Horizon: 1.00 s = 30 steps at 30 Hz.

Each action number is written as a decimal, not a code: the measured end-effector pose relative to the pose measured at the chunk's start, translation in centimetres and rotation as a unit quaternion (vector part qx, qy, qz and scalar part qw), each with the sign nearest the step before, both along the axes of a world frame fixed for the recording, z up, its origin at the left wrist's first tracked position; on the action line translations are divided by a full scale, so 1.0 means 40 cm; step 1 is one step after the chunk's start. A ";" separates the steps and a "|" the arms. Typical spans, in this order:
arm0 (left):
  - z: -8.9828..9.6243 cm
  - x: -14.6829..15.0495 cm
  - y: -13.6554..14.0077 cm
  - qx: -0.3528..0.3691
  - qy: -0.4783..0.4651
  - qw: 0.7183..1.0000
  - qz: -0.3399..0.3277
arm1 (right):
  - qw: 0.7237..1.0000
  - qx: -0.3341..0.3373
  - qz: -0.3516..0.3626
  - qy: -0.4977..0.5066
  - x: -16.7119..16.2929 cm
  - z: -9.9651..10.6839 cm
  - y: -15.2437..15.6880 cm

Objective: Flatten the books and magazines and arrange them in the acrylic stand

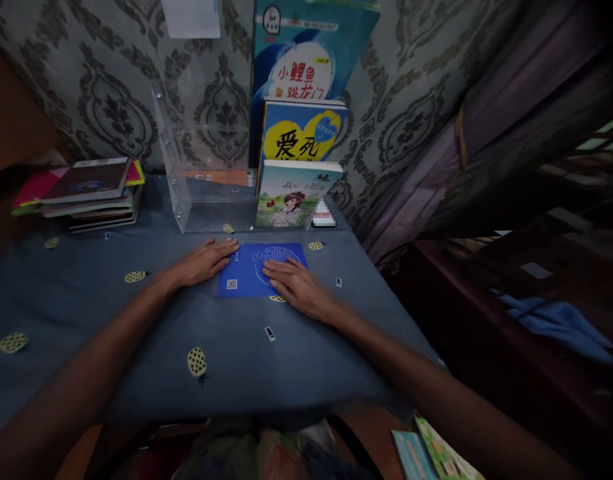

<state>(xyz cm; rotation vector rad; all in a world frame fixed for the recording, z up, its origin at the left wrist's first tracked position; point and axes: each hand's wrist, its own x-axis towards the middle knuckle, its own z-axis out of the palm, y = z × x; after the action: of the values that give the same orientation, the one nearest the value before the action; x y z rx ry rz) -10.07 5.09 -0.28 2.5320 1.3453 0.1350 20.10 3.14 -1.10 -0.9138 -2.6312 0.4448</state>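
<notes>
A flat blue card [246,283] with a QR code and a round block of white print lies on the cloth-covered table. My left hand [206,260] rests flat at its left edge, fingertips on its upper left corner. On the card's right part lies my right hand [296,283], palm down with fingers stretched out. Neither hand is closed round anything. Just behind the card stands a clear acrylic rack [216,210], with several books upright in its right half. A green picture book [291,193] is at the front of these.
A stack of books [96,193] lies at the table's left rear. The table's right edge drops towards a dark red piece of furniture [451,287] with a blue cloth [556,327]. More booklets [436,450] show below the front edge. Patterned wall and a tied curtain [426,133] stand behind.
</notes>
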 end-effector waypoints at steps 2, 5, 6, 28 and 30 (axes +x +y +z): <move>-0.002 -0.001 0.001 0.000 0.001 1.000 0.001 | 0.998 0.014 -0.060 0.006 0.042 -0.009 0.046; -0.007 -0.001 0.001 0.008 0.000 1.000 0.001 | 0.991 0.026 -0.128 0.008 0.083 -0.017 0.103; -0.009 0.000 0.000 0.011 -0.001 1.000 0.002 | 0.990 0.028 -0.136 0.009 0.090 -0.019 0.114; 0.005 0.236 -0.025 0.007 0.047 0.993 -0.109 | 0.991 0.035 -0.130 0.012 0.085 -0.022 0.138; 0.004 0.260 -0.036 0.003 0.039 0.991 -0.128 | 0.990 0.035 -0.134 0.017 0.085 -0.023 0.137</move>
<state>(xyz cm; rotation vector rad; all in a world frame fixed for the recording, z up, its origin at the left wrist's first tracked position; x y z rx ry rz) 0.33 3.67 -0.14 2.7124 1.0317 -0.0106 23.49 8.62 -2.01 -1.2026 -2.4296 0.2963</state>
